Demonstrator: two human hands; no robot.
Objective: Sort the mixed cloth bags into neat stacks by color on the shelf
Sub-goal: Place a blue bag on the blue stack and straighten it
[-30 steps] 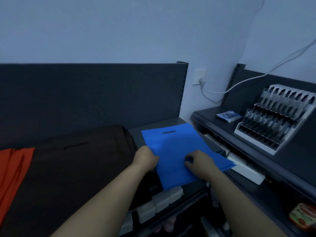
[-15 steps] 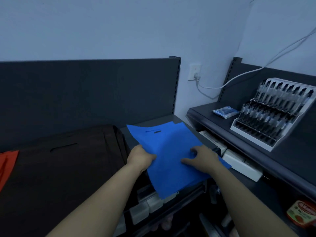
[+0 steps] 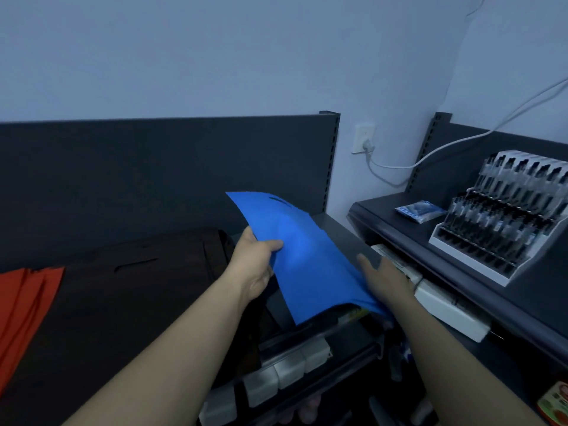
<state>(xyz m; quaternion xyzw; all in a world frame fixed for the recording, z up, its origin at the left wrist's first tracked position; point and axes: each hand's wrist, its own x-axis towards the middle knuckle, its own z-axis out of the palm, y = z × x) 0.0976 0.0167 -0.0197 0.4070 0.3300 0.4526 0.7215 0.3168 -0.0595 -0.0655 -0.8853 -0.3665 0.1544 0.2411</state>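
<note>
The blue cloth bag (image 3: 304,262) has risen from the shelf (image 3: 338,229), tilted. The left hand (image 3: 255,265) pinches its left edge. The right hand (image 3: 387,281) perhaps holds the lower corner; I cannot tell.

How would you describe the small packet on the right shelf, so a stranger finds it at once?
Look at the dark right-hand shelf, where a white display rack stands. Just left of the rack lies a small packet. It is the only blue thing there.

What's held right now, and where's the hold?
Left hand pinches the blue cloth bag at its left side edge, thumb on top. Right hand looks open against the bag's right edge, with no clear grip.
</note>
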